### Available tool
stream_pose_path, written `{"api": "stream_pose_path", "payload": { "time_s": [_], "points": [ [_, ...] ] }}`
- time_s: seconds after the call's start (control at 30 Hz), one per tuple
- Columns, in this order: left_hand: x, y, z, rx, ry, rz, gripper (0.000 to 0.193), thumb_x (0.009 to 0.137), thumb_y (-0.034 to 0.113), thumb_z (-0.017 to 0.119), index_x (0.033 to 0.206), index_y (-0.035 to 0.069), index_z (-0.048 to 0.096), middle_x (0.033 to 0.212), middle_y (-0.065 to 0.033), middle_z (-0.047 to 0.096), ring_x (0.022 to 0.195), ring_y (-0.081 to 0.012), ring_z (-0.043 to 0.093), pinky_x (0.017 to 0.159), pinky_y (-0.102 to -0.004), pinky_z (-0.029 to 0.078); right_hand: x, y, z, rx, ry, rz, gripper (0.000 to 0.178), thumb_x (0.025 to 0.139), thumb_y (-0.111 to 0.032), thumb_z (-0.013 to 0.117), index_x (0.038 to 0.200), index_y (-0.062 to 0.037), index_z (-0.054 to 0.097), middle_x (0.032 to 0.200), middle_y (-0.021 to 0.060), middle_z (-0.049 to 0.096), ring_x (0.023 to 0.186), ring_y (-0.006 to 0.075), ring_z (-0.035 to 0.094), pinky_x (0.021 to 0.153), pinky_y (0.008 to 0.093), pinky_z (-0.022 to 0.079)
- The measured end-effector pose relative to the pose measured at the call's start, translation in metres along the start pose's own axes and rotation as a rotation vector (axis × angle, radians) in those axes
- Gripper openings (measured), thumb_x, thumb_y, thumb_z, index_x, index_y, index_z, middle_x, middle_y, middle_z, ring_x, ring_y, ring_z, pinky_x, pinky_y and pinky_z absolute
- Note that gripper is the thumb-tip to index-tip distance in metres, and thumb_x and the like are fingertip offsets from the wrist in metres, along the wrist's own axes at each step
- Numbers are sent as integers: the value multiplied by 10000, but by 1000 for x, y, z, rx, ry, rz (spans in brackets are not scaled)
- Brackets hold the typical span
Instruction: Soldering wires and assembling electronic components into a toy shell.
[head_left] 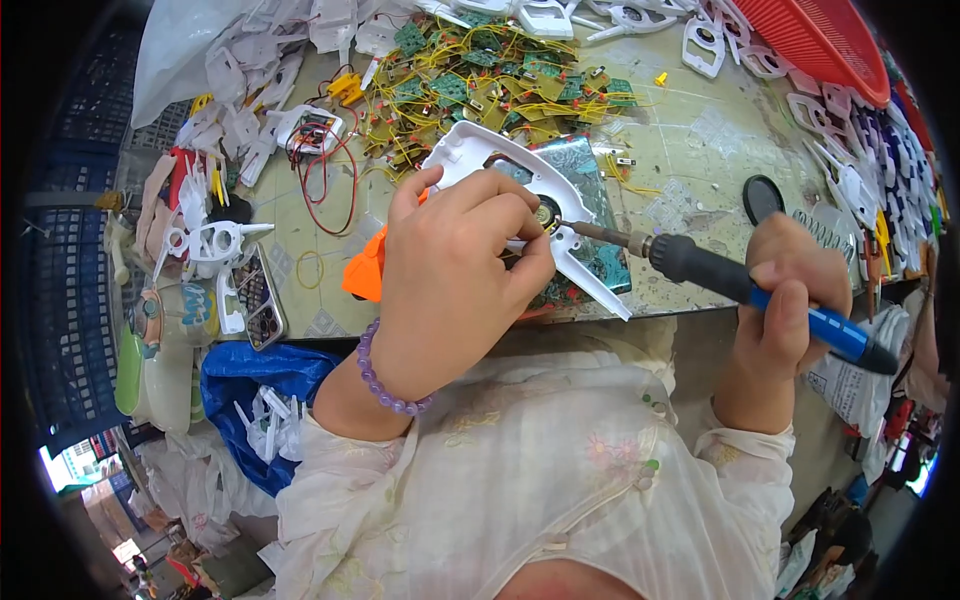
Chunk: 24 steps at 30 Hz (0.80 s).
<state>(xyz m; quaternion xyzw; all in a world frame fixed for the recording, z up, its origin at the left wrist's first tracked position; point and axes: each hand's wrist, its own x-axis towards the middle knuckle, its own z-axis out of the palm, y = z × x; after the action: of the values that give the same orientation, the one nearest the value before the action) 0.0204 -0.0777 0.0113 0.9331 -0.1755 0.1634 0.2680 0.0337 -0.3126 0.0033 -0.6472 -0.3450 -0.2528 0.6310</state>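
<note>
1 right hand (795,285) grips a blue-and-black soldering iron (710,270); 1 left hand (450,250) curls over a white, curved plastic shell (562,185) on the greenish bench (705,160), its hold unclear to me. The shell looks light, stiff, best taken by its rim

Circuit boards (480,85) lie heaped behind the shell (566,192), a pad (605,260) beneath it. Left of the shell sits a case (280,315); in front and left, a bag (225,385) holding parts (268,425). Right of the shell are a soldering iron (700,265) and a lid (763,200); behind and right, a basket (830,50).
</note>
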Motion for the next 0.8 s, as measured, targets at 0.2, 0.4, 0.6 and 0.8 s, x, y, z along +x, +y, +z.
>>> {"api": "stream_pose_path", "payload": {
  "time_s": [0.2,0.4,0.6,0.8],
  "points": [
    [-1,-2,-7,-29,-100,-67,71,705,114,671,694,64,621,849,-22,662,829,-198,618,937,-438,359,25,5,-3,76,-130,7,66,775,-41,571,787,7,526,645,88,552,488,130,419,460,272,311],
    [-1,-3,-6,-37,-103,-60,77,702,118,678,691,65,624,841,-28,665,829,-196,624,938,-441,356,32,6,-1,66,-161,-9,68,777,-38,572,770,6,520,635,83,541,485,124,413,459,267,308],
    [1,-2,-7,-22,-110,-49,84,695,124,684,683,65,625,838,-31,665,818,-200,623,922,-440,362,38,4,2,69,-143,22,85,785,-20,563,730,14,508,641,73,523,498,112,411,466,252,303],
    [3,-3,-5,-33,-71,-14,91,712,129,663,646,77,629,704,-20,596,691,-219,586,902,-459,383,32,14,0,61,-6,119,156,846,-124,547,741,-9,539,687,47,522,509,71,401,480,225,312]
  ]
}}
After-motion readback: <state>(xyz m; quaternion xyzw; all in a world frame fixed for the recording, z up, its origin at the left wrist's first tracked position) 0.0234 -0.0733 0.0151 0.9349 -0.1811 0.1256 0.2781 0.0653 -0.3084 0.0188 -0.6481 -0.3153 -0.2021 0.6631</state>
